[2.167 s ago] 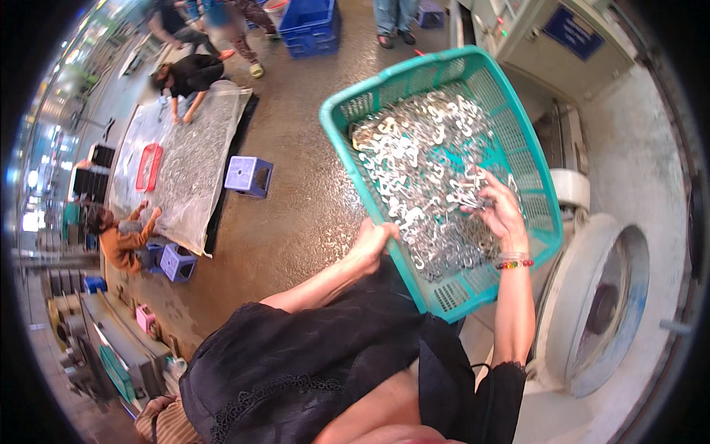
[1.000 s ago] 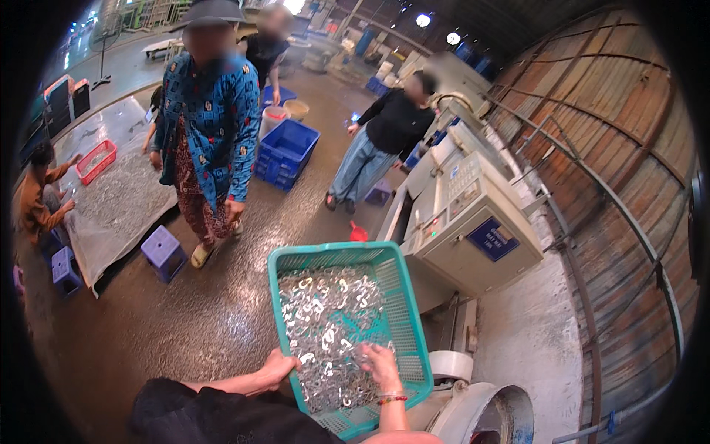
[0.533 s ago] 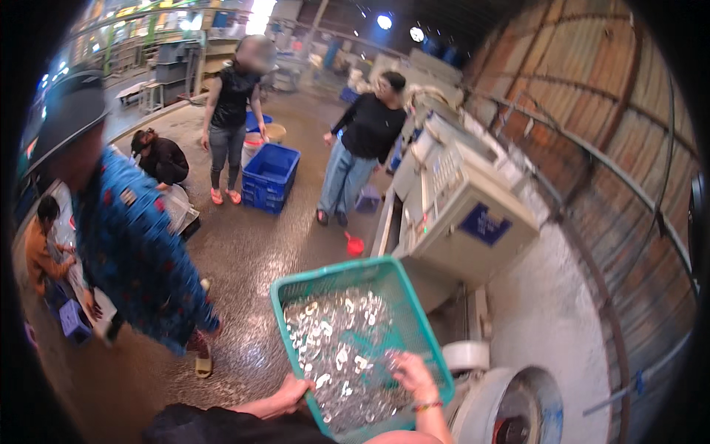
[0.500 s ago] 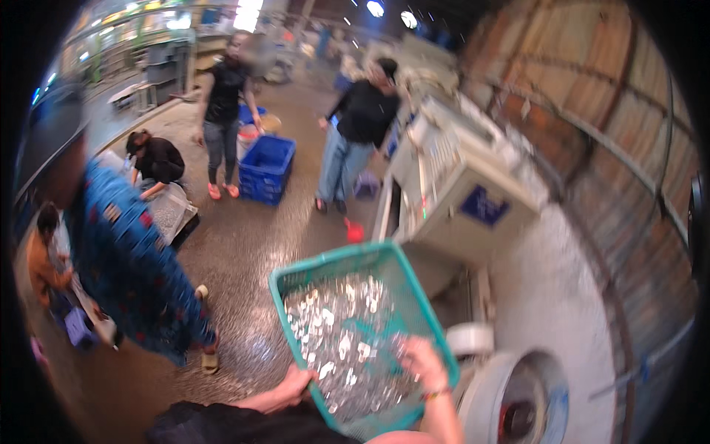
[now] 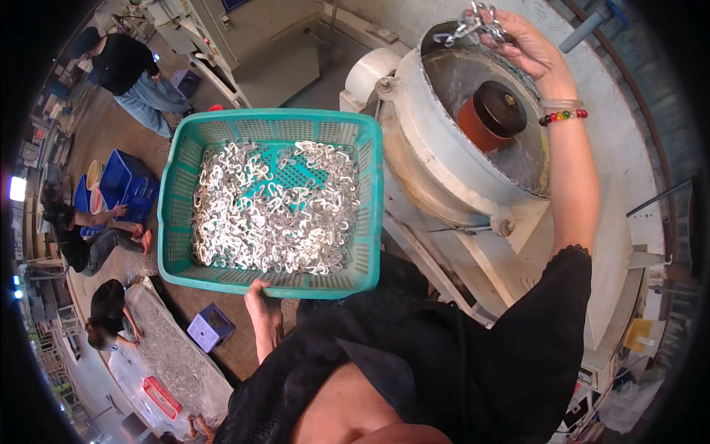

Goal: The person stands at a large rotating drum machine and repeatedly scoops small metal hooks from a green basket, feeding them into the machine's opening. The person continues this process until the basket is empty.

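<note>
My left hand [image 5: 264, 314] grips the near rim of a green plastic basket [image 5: 270, 283] from below, with the thumb over the edge. Many small shiny metal hooks [image 5: 259, 229], bent like an S, lie loosely inside it, and bare mesh shows in the far middle. Raised at the far right, my right hand [image 5: 526, 46] has its fingers closed round a clump of the same hooks [image 5: 473, 26], some sticking out past the fingertips. The hand is over the far rim of a round vibrating-type metal bowl [image 5: 444, 148], whose dark-topped reddish hub [image 5: 492, 115] stands in the middle.
A grey machine cabinet [image 5: 266, 44] stands beyond the basket. At left are several people, stacked blue crates [image 5: 129, 185], a purple stool-like box [image 5: 211, 328] and a long table [image 5: 174, 348] spread with small pieces. A pale wall [image 5: 606, 170] curves behind the bowl.
The view has swung right toward the bowl. My right hand has left the basket and risen over the bowl with a clump of hooks. My left hand still holds the basket rim.
</note>
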`<state>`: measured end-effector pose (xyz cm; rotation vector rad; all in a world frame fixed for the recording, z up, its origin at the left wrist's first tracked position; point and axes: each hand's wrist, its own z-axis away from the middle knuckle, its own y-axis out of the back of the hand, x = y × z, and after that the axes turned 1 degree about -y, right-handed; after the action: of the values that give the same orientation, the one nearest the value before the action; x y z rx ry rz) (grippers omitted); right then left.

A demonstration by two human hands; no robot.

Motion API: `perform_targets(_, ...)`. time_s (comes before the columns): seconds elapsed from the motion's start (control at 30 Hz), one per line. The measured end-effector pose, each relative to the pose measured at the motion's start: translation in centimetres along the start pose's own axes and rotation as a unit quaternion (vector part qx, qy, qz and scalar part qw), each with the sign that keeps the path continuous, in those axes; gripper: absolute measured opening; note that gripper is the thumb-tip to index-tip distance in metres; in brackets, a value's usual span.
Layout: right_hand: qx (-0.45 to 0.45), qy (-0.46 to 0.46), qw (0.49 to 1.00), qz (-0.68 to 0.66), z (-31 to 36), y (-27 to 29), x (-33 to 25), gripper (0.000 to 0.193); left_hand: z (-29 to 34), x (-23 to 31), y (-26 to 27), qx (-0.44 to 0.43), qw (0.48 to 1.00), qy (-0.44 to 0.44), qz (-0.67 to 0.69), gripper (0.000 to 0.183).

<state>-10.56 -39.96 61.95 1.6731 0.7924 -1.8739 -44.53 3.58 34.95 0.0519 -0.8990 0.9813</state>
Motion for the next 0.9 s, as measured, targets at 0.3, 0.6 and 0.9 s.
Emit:
perform_targets(0.3, 0.351, -0.086, 0.931, -0.042, -4.2, 12.8, 10.0, 0.033, 1.4, 0.2, -2.6, 0.064, 0.998, -0.002, 0.024, 0.027)
perform_targets(0.6, 0.588, -0.063, 0.802, 0.080, 2.8, 25.1, 10.3, 0.014, 3.0, 0.0, -4.2, 0.106, 0.994, -0.013, -0.019, 0.041)
perform_targets(0.9, 0.442, -0.440, 0.723, 0.297, 11.6, 16.5, 9.7, 0.042, 2.2, 0.5, -3.5, 0.078, 0.997, 0.012, -0.002, 0.036)
